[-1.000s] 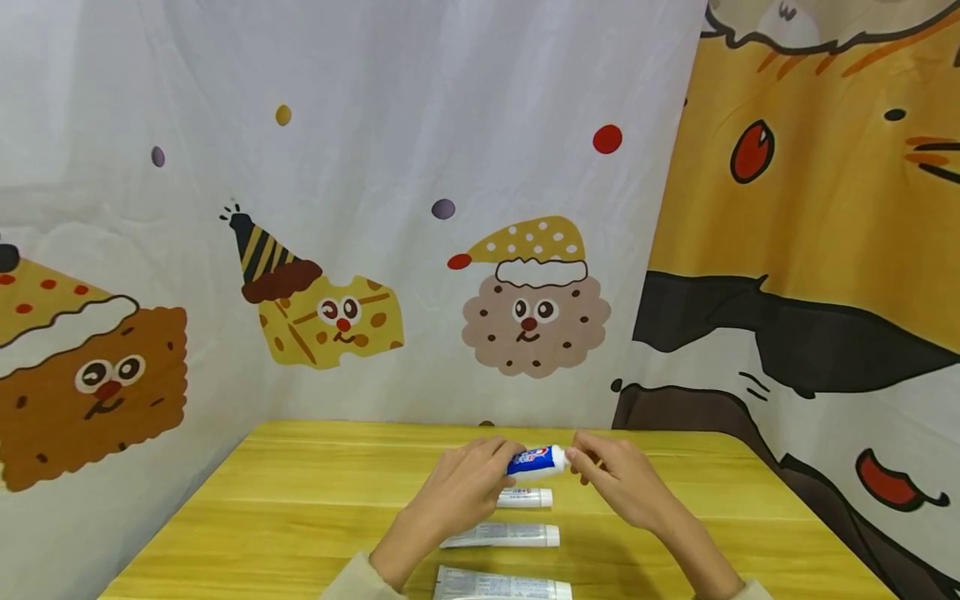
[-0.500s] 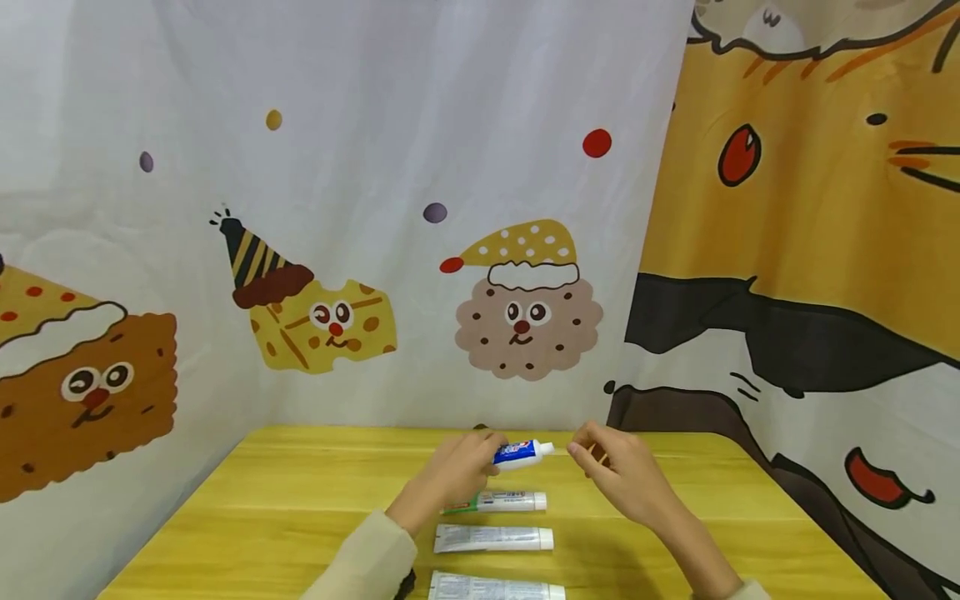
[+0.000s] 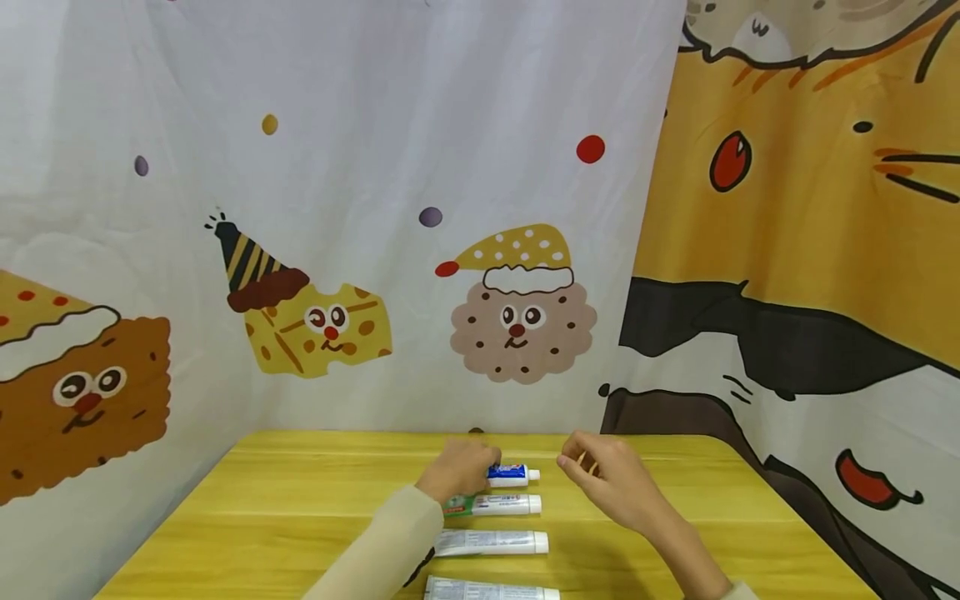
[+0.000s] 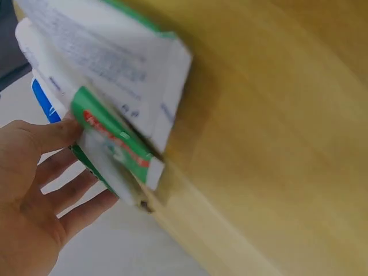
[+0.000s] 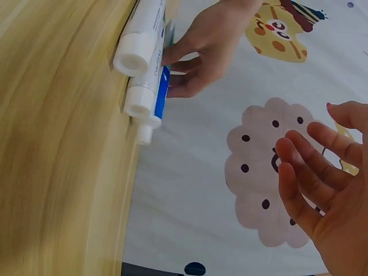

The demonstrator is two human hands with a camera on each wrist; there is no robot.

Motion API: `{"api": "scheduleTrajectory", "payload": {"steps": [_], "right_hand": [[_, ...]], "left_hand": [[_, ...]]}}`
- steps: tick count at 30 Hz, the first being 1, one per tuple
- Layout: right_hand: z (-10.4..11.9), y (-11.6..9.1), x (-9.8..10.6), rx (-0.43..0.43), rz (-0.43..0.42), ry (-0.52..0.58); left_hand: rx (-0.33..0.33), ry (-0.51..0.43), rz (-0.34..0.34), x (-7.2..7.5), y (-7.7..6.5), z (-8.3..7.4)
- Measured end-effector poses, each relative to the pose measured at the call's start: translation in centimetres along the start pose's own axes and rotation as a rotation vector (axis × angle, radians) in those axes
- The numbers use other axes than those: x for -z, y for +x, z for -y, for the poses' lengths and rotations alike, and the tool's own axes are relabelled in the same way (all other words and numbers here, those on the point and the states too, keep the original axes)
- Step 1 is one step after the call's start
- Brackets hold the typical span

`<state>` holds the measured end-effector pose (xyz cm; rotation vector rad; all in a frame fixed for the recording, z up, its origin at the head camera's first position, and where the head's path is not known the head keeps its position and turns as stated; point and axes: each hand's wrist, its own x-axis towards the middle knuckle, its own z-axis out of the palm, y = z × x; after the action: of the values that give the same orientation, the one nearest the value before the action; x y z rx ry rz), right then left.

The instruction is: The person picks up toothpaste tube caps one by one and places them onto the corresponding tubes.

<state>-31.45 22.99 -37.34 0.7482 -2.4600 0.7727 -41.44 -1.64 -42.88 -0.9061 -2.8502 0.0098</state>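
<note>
My left hand holds a blue-and-white toothpaste tube low over the back of the table, its narrow white end pointing right. In the right wrist view the thumb and fingers of that hand close around the tube's blue side. Just in front of it lies a green-and-white toothpaste tube, close below the fingers. My right hand hovers to the right of the tubes, fingers loosely bent; the right wrist view shows nothing between them.
Two more white toothpaste tubes lie nearer me, caps to the right, the closest tube cut off by the frame. The yellow wood-grain table ends at a cartoon-printed curtain.
My left hand has drawn the blue tube away from the right hand and lowered it behind the green-and-white tube. The right hand has stayed nearly in place, its fingers no longer at the tube's end.
</note>
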Motion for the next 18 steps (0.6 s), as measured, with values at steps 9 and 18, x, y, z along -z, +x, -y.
{"api": "scheduleTrajectory", "payload": {"steps": [9,18], "right_hand": [[0.1,0.4,-0.5,0.014,0.038,0.026],[-0.8,0.4,-0.1,-0.058,0.055,0.049]], "left_hand": [[0.005,-0.054,0.011,-0.1,-0.2,0.5],[0.097,-0.184,0.049,1.2,-1.2,3.7]]}}
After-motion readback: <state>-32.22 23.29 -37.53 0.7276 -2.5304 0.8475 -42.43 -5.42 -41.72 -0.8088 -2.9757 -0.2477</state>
